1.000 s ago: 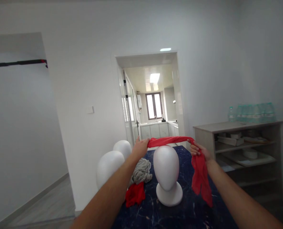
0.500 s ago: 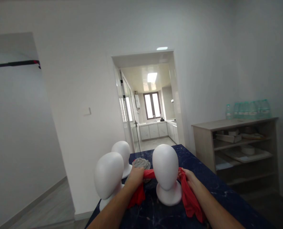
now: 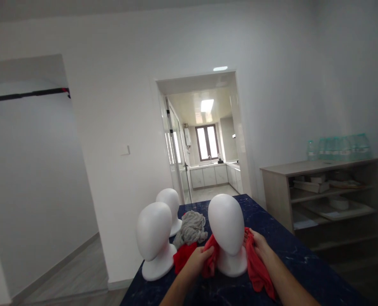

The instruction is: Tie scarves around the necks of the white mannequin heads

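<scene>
Red scarf (image 3: 258, 268), thin and bunched, at neck height on the nearest white mannequin head (image 3: 226, 223): one portion left of the neck, one right, the stretch between hidden by the head. Its right end hangs in loose folds toward the tabletop (image 3: 281, 242).

Left hand (image 3: 198, 258): closed on the scarf, thumb uppermost and pointing at the neck; forearm rises from the lower edge, slanting right. Right hand (image 3: 258, 243): gripping the scarf beside the neck, palm turned inward, fingertips partly covered by cloth; forearm slants up and left. Both my hands sit at about the same height, the head between them.

Left of my left hand, a brighter red cloth (image 3: 183, 256); behind that, a crumpled grey cloth (image 3: 191, 227). Farther left, two more white heads, front (image 3: 153, 231) and rear (image 3: 169, 202). Beyond the table, right: a shelf unit (image 3: 275, 191) carrying bottles (image 3: 345, 145).
</scene>
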A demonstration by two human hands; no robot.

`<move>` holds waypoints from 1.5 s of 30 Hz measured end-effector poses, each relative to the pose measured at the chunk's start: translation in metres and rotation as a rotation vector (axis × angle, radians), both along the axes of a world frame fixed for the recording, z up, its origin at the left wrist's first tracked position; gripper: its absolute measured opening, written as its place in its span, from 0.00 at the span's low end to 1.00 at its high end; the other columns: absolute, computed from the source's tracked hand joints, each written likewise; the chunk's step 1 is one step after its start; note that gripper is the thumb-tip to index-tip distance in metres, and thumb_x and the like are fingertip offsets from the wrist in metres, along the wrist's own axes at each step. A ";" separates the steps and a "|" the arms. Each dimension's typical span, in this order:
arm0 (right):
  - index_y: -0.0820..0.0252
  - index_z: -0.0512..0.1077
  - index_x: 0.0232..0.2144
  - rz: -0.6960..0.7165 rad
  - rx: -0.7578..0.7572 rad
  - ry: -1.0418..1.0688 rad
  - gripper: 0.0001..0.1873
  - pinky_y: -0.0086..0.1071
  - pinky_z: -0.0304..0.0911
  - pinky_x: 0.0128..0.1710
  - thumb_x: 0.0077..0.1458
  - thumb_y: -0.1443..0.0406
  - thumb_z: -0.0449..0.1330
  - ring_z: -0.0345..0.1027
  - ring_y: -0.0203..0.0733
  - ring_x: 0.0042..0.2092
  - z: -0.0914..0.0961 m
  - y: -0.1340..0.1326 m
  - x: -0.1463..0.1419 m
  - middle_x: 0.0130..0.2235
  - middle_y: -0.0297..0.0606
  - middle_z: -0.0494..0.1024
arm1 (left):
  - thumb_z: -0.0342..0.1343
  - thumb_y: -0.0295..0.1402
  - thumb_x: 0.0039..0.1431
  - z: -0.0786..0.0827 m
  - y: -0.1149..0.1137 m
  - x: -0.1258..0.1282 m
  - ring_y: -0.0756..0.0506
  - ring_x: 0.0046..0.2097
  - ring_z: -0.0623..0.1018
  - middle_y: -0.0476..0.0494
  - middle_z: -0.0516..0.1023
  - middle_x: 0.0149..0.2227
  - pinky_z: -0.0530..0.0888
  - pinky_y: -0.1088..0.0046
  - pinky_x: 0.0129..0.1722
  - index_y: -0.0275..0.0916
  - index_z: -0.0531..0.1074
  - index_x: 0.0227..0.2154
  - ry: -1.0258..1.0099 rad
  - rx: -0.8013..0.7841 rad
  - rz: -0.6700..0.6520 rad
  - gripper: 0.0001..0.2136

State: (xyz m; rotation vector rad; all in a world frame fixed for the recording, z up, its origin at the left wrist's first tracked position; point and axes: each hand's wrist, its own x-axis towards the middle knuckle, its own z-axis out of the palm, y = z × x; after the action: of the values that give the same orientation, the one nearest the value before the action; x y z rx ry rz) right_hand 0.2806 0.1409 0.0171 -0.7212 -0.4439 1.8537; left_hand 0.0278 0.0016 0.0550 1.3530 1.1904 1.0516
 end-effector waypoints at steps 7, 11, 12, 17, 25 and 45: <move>0.61 0.75 0.39 -0.028 0.032 -0.004 0.13 0.38 0.78 0.41 0.69 0.65 0.52 0.83 0.45 0.35 -0.010 0.006 -0.006 0.32 0.44 0.85 | 0.60 0.32 0.42 -0.016 -0.013 0.045 0.39 0.37 0.83 0.32 0.85 0.38 0.74 0.67 0.39 0.28 0.83 0.42 -0.242 0.025 -0.153 0.22; 0.60 0.75 0.34 -0.064 0.064 -0.008 0.13 0.34 0.77 0.38 0.69 0.65 0.52 0.82 0.42 0.30 -0.012 0.007 -0.010 0.28 0.40 0.84 | 0.55 0.28 0.37 -0.006 -0.011 0.061 0.42 0.33 0.80 0.36 0.84 0.31 0.72 0.68 0.35 0.30 0.84 0.35 -0.136 0.027 -0.033 0.20; 0.60 0.75 0.34 -0.072 0.071 -0.015 0.13 0.34 0.77 0.37 0.69 0.64 0.53 0.81 0.42 0.30 -0.011 0.006 -0.011 0.28 0.41 0.84 | 0.55 0.29 0.38 -0.005 -0.009 0.063 0.42 0.32 0.80 0.37 0.84 0.31 0.72 0.68 0.35 0.31 0.84 0.36 -0.128 0.024 -0.043 0.20; 0.61 0.76 0.33 -0.136 0.125 -0.077 0.11 0.35 0.76 0.37 0.65 0.64 0.57 0.81 0.43 0.30 -0.004 -0.008 -0.011 0.29 0.43 0.85 | 0.57 0.31 0.44 -0.010 0.004 0.056 0.41 0.31 0.80 0.38 0.84 0.30 0.74 0.66 0.35 0.32 0.83 0.34 -0.090 0.096 -0.014 0.15; 0.59 0.76 0.29 -0.342 0.329 -0.541 0.14 0.32 0.63 0.28 0.49 0.55 0.70 0.71 0.42 0.25 -0.016 -0.050 0.004 0.21 0.34 0.79 | 0.61 0.31 0.48 -0.025 0.016 0.041 0.38 0.41 0.81 0.41 0.86 0.34 0.75 0.65 0.43 0.34 0.83 0.35 -0.039 0.240 0.123 0.12; 0.52 0.75 0.31 -0.311 0.668 -1.080 0.04 0.35 0.65 0.36 0.52 0.62 0.60 0.78 0.49 0.36 -0.008 -0.125 -0.053 0.34 0.39 0.85 | 0.68 0.33 0.47 -0.023 0.016 0.044 0.38 0.38 0.83 0.38 0.87 0.36 0.77 0.63 0.45 0.32 0.84 0.37 -0.090 0.176 0.080 0.14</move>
State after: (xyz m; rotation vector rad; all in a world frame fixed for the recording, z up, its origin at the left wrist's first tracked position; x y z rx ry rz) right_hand 0.2278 0.0163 0.0096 -1.1764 -1.4514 0.7882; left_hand 0.0717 0.0177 0.0321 1.3857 1.1135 1.2861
